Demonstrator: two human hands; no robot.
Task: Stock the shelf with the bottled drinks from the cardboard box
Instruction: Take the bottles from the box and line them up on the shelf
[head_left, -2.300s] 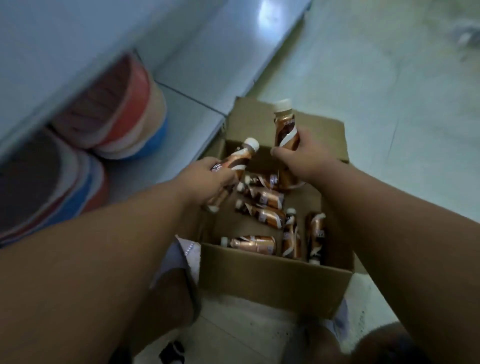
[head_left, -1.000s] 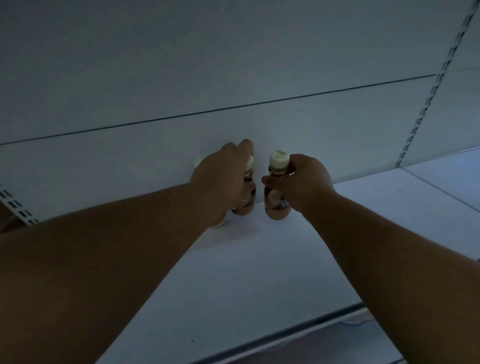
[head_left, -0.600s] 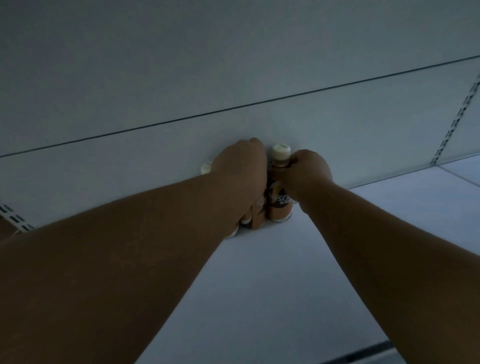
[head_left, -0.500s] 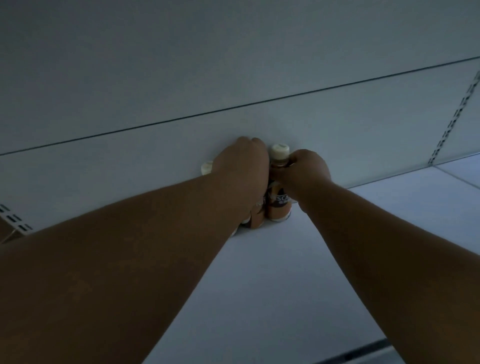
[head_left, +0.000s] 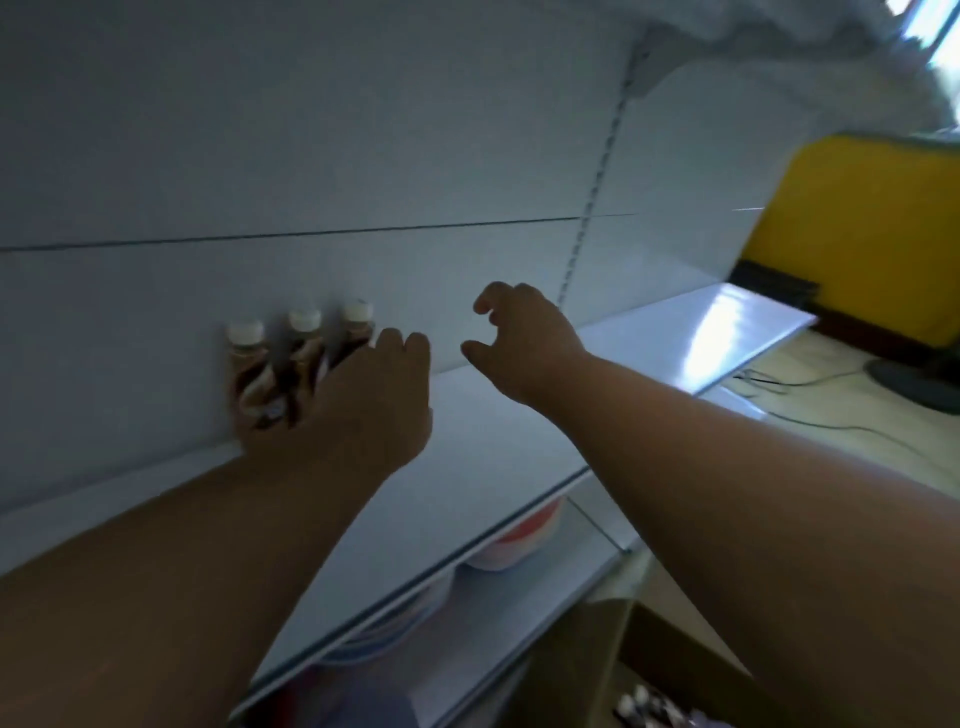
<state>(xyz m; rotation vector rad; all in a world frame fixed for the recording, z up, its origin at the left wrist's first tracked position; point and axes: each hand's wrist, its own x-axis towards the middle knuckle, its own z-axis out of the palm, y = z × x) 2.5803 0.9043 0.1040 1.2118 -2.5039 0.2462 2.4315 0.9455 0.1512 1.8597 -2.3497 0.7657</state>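
While empty above the shelf (head_left: 498, 447), both hands (head_left: 457, 374).

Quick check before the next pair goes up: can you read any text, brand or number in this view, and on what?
None can be read.
Three bottles at the back of the shelf: brown and white labels, print blurred.
Bottles in the cardboard box: too small and blurred.
Both the left hand and right hand are empty.
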